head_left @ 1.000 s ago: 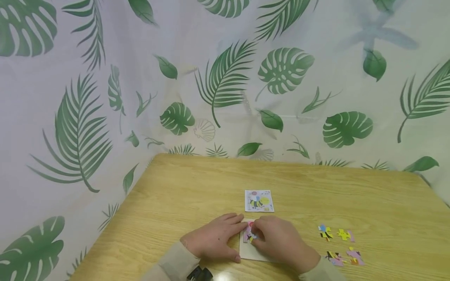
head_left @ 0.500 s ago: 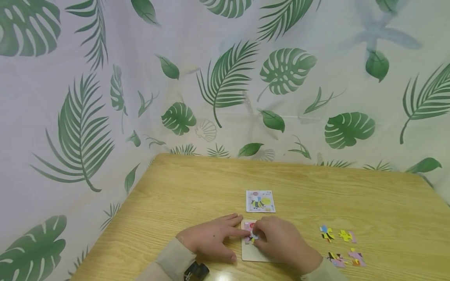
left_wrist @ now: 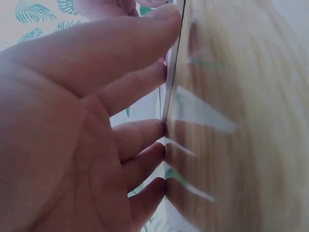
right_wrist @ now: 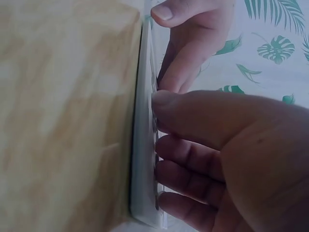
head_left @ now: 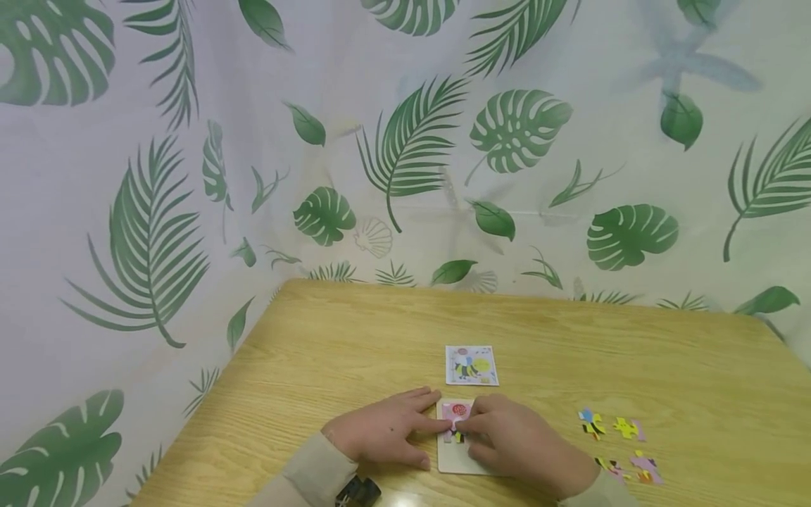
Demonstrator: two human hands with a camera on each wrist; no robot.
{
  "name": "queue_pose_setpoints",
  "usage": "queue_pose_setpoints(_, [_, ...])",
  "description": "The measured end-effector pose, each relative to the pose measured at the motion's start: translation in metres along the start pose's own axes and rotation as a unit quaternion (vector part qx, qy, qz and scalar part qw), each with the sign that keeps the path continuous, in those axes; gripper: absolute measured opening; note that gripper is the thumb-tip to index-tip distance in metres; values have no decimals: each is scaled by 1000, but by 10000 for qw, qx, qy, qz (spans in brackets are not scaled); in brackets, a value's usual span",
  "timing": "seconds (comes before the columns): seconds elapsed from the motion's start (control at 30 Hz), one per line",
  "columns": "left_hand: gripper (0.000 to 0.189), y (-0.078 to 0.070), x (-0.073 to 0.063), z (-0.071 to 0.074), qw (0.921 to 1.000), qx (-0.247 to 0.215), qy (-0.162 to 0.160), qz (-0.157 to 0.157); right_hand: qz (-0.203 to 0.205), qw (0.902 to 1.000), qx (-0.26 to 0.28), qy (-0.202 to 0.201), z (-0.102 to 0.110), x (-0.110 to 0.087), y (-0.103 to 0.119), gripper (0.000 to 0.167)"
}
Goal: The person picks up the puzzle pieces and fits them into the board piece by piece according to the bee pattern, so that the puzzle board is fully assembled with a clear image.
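A pale square puzzle board point(head_left: 461, 462) lies on the table in front of me. Joined pink jigsaw pieces point(head_left: 459, 408), with a red round print and part of a bee, fill its upper left. My left hand point(head_left: 388, 428) rests at the board's left side, index fingertip on the pieces, thumb low near the edge. From the right, my right hand point(head_left: 522, 440) reaches over the board and presses the pieces with its index finger. In the right wrist view its thumb point(right_wrist: 193, 111) and fingertips touch the board's face. The right hand covers the board's right part.
Behind the board lies a square picture card point(head_left: 472, 366) of a bee. Several loose jigsaw pieces point(head_left: 626, 427) are on the table to the right, partly behind the right sleeve. A black device point(head_left: 361, 491) sits at the left wrist. A leaf-print curtain point(head_left: 405, 141) surrounds the wooden table point(head_left: 317, 338).
The right hand's pinch on a piece has loosened and its index finger now presses down, showing more of the red print. The left index finger stays on the pieces; the view shifts slightly.
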State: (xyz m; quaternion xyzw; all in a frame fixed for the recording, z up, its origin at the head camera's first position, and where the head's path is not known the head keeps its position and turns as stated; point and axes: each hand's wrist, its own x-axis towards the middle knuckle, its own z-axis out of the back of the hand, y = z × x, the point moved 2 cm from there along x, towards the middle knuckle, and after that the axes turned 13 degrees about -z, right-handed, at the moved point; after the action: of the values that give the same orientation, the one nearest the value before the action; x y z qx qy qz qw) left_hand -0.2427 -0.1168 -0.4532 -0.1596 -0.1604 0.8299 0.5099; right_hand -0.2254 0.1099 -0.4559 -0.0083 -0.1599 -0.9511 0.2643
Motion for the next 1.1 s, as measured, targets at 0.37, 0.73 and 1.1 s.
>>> queue_pose_setpoints(0.37, [67, -1, 3, 0, 9995, 271, 77, 133, 99, 9997, -43, 227, 5, 3, 0, 32])
queue_pose_setpoints(0.73, [68, -5, 2, -6, 9994, 249, 72, 235, 4, 9994, 100, 327, 1, 0, 1, 34])
queue_pose_setpoints(1.1, [65, -11, 3, -1, 9990, 440, 5, 74, -89, 9989, 179, 431, 3, 0, 0, 35])
